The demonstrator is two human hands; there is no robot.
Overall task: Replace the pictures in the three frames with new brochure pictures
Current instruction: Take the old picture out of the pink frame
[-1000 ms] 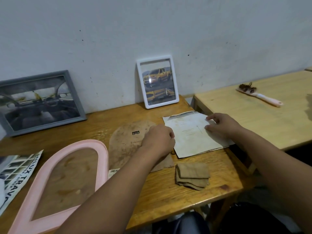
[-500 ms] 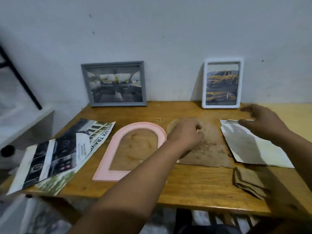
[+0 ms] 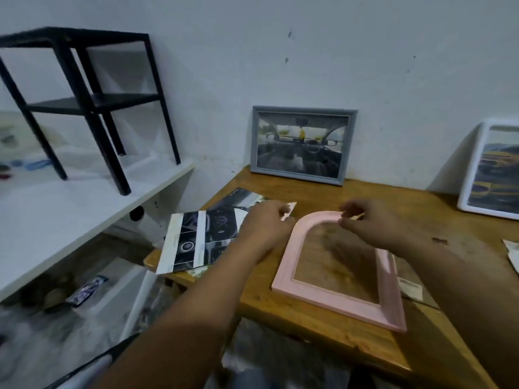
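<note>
A pink arch-shaped frame (image 3: 286,279) lies flat on the wooden table (image 3: 317,318), with bare wood showing through its opening. My right hand (image 3: 368,226) curls over the top of the arch, thumb at the inner edge. My left hand (image 3: 265,228) grips the right end of a car brochure (image 3: 196,240), which overhangs the table's left edge. A grey frame (image 3: 304,110) with a car-interior picture leans on the wall. A white frame (image 3: 471,167) with a yellow-car picture leans at the far right.
A brown backing board with a sticker (image 3: 411,287) lies right of the pink frame, partly under my right arm. A paper corner (image 3: 512,251) shows at the right edge. Left of the table stand a white shelf (image 3: 70,209) and a black rack (image 3: 84,102).
My view has swung left. My right hand left the paper at the right and came to the pink frame's top. My left hand went from the backing board to the brochure.
</note>
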